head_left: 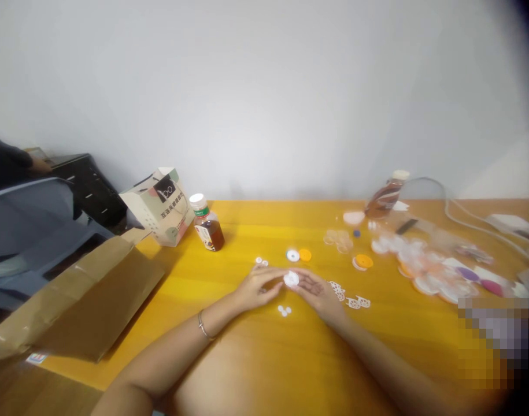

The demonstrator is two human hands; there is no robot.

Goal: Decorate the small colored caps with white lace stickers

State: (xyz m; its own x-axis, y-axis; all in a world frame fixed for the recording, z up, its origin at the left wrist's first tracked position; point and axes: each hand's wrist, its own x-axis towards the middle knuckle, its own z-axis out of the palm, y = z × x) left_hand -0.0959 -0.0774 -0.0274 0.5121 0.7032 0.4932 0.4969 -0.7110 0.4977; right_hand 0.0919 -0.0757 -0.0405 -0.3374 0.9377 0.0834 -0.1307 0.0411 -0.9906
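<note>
Just above the table's middle, a small white round disc (291, 279) is pinched by my right hand (318, 293), thumb below and fingers behind it. My left hand (258, 288), with a bracelet on its wrist, meets the disc's left edge with its fingertips and thumb. Fine detail on the disc is blurred. Several small white round pieces (284, 311) lie below my hands, and a few more (261, 262) lie beyond my left hand. White openwork pieces (358, 302) are right of my right hand. Behind sit a white-and-blue wheel (292, 255) and an orange wheel (305, 255).
A cardboard box (103, 300), a paper bag (160, 208) and a bottle of dark liquid (208, 228) stand at left. At right are another bottle (384, 196), stacked discs (363, 262), a blurred heap of plastic-wrapped pieces (424, 268) and a cable (450, 211). A person's sleeve (6, 159) shows far left.
</note>
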